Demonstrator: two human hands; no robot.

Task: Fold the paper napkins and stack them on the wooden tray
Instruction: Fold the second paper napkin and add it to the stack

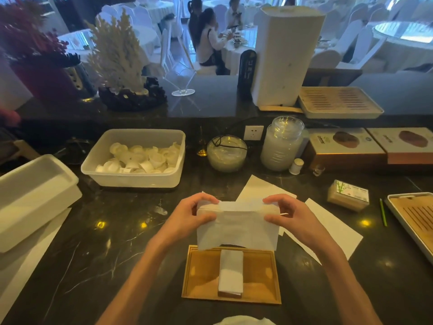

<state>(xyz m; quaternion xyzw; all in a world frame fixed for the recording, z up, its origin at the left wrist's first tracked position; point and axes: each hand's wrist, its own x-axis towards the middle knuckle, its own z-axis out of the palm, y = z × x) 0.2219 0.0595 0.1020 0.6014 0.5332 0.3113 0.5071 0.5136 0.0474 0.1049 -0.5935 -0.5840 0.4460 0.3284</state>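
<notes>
A white paper napkin (237, 227) hangs in the air above the dark counter, held by both hands. My left hand (195, 214) pinches its upper left edge and my right hand (284, 214) pinches its upper right edge. Its lower edge droops over the far rim of the wooden tray (203, 275). A stack of folded napkins (231, 270) lies lengthwise in the middle of that tray. More flat white napkins (328, 226) lie on the counter behind and to the right of my hands.
A plastic tub of small white cups (138, 158) stands at the back left, white containers (32, 195) at the far left. A glass bowl (226, 152) and jar (282, 144) stand behind. A toothpick box (349, 195) and slatted tray (414, 221) are right.
</notes>
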